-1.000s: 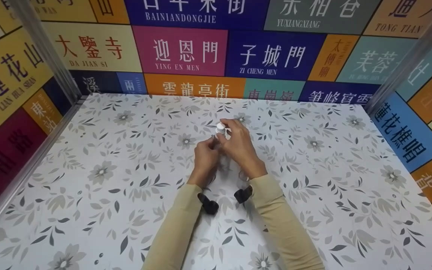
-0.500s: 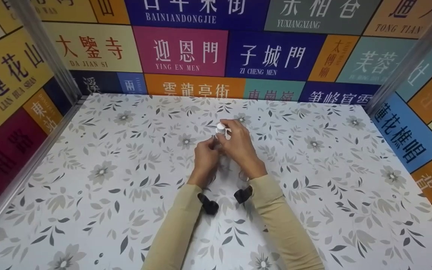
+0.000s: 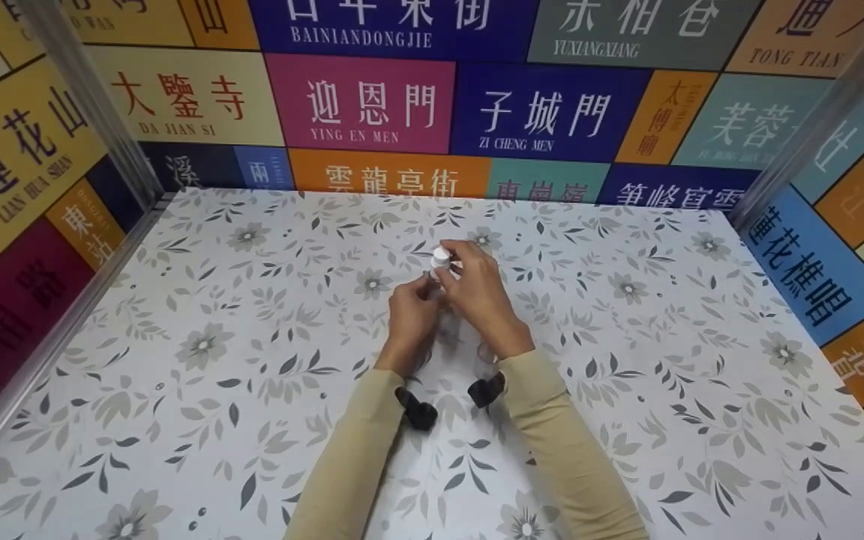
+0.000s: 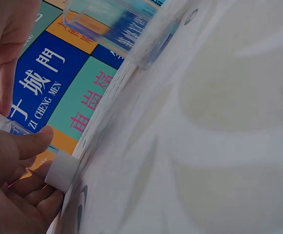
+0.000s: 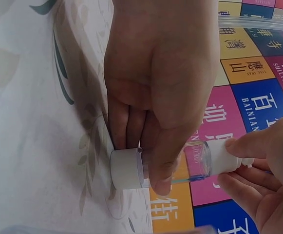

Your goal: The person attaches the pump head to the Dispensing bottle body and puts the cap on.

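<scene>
A small clear bottle [image 5: 196, 161] with a white base [image 5: 125, 168] and a white top [image 3: 441, 256] is between both hands near the middle of the table. My left hand [image 3: 411, 313] grips the clear body, thumb on one side and curled fingers on the other. My right hand [image 3: 478, 289] pinches the white top between thumb and fingers. In the left wrist view the white base [image 4: 62, 170] shows past the left fingers, close over the tabletop. Fingers hide part of the bottle body.
A clear see-through container [image 4: 153, 48] stands on the table close to the forearms. The table [image 3: 252, 420] has a floral cover. Behind it rises a wall [image 3: 372, 97] of coloured sign panels. Each sleeve cuff carries a black wrist camera [image 3: 486, 390].
The right fingers and the white top have shifted very slightly. The left hand stays in place around the bottle.
</scene>
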{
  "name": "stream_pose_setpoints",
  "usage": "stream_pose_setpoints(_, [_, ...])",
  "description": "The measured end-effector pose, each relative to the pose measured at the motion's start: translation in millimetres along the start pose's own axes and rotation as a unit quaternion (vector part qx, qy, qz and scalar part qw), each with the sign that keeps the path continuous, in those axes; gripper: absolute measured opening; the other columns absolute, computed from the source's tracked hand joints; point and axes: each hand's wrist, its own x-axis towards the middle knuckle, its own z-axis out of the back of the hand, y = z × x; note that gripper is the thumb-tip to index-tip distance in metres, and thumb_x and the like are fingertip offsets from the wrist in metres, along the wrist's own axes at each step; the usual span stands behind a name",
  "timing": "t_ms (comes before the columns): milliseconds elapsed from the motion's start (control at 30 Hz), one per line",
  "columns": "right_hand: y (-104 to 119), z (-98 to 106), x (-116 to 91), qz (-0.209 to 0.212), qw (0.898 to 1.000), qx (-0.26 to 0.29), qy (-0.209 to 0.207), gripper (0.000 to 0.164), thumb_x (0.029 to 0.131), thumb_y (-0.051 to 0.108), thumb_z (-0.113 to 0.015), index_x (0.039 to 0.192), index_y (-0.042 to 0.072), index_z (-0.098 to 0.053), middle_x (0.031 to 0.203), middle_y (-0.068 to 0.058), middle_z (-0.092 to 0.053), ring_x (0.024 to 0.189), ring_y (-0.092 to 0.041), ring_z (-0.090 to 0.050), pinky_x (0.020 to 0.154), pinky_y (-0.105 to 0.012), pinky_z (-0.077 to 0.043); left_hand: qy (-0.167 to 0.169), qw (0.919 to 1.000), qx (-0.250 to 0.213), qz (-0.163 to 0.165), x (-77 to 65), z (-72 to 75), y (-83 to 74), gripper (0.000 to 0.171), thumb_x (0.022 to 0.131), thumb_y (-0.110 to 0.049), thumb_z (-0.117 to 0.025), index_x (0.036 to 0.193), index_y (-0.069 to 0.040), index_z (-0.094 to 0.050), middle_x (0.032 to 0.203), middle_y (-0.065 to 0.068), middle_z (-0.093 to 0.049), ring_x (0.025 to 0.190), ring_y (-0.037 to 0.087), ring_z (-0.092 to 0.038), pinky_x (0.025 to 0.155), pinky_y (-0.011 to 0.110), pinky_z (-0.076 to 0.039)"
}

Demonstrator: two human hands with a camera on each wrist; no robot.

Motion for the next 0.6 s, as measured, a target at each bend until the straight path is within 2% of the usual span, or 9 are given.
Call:
stream_pose_setpoints(100, [-0.6, 0.1, 0.0, -0.001, 1.0, -0.002, -0.002, 0.036, 0.09, 0.003, -0.069, 0.125, -0.004, -0.062, 0.117, -0.02, -0.064, 0.112, -0.032, -0.065, 0.094, -0.036, -0.056, 0.0, 0.999, 0.034, -0.028, 0.0, 0.9, 0.8, 0.026, 0.087, 0.002, -0.064, 0.11, -0.004, -0.076, 0.104, 0.013, -0.077, 0.087, 0.02, -0.066, 0.079, 0.033, -0.053])
stream_pose_setpoints(167, [-0.7, -0.2, 0.2, -0.004, 1.0, 0.0, -0.001, 0.037, 0.09, 0.004, -0.069, 0.126, -0.004, -0.061, 0.118, -0.02, -0.063, 0.114, -0.032, -0.065, 0.096, -0.036, -0.055, 0.002, 0.9988, 0.037, -0.031, 0.1, 1.3, 1.2, 0.028, 0.086, 0.002, -0.065, 0.111, -0.005, -0.075, 0.104, 0.013, -0.077, 0.085, 0.02, -0.065, 0.078, 0.033, -0.053])
stream_pose_setpoints(300, [-0.6, -0.5, 0.4, -0.003, 1.0, 0.003, 0.001, 0.035, 0.091, 0.003, -0.069, 0.125, -0.005, -0.062, 0.118, -0.02, -0.064, 0.114, -0.032, -0.065, 0.095, -0.036, -0.055, -0.004, 0.9987, 0.041, -0.028, 1.0, 1.0, 1.0, 0.024, 0.087, 0.002, -0.063, 0.106, -0.004, -0.077, 0.099, 0.013, -0.077, 0.08, 0.019, -0.061, 0.076, 0.032, -0.051])
stream_pose_setpoints(433, [-0.3, -0.6, 0.5, -0.005, 1.0, 0.002, 0.0, 0.033, 0.091, 0.003, -0.068, 0.123, -0.004, -0.063, 0.117, -0.02, -0.065, 0.11, -0.031, -0.066, 0.092, -0.036, -0.057, -0.009, 0.9995, 0.027, -0.015, 1.4, 0.2, 0.2, 0.018, 0.088, 0.001, -0.063, 0.099, -0.003, -0.077, 0.091, 0.011, -0.075, 0.078, 0.017, -0.058, 0.074, 0.03, -0.049])
stream_pose_setpoints(600, [0.2, -0.8, 0.1, -0.008, 1.0, 0.004, -0.003, 0.033, 0.09, 0.003, -0.069, 0.122, -0.004, -0.063, 0.116, -0.02, -0.066, 0.108, -0.031, -0.066, 0.09, -0.035, -0.057, -0.007, 0.9997, 0.019, -0.009, 1.9, -0.1, 0.3, 0.013, 0.088, 0.001, -0.063, 0.092, -0.003, -0.075, 0.079, 0.004, -0.066, 0.074, 0.016, -0.053, 0.068, 0.027, -0.044])
